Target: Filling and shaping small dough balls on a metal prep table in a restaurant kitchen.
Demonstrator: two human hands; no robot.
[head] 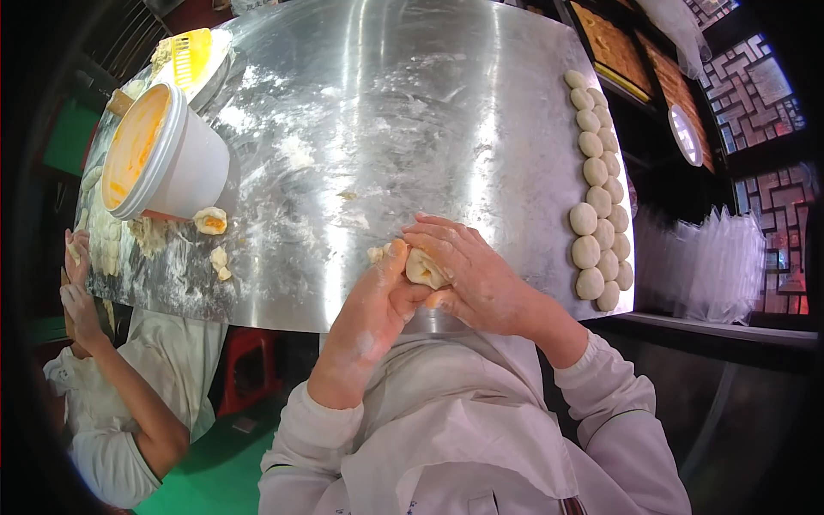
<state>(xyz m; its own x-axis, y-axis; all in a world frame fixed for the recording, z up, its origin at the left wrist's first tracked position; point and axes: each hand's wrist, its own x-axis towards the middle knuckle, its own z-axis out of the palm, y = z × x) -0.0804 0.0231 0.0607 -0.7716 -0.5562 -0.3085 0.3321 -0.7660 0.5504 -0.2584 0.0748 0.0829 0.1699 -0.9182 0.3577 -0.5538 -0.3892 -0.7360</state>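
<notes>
Between my two cupped hands, just above the near edge of a floured metal table (399,161), is a dough piece (426,269). Its folded top gathers around a small gap where a bit of orange filling shows. My left hand (380,296) holds it from the left, with the thumb up along its side. My right hand (479,277) curves over its right side, fingers stretched forward. A small dough scrap (376,254) is beside my left thumb; whether they touch I cannot tell. The underside of the dough is hidden by my fingers.
Several smooth dough balls (595,171) line the right edge. At left stand a white plastic bucket (199,161) smeared orange inside, a dough piece with orange filling (210,221), dough bits (221,262) and a yellow slotted plastic item (192,58). A co-worker's hands (80,302) handle dough there.
</notes>
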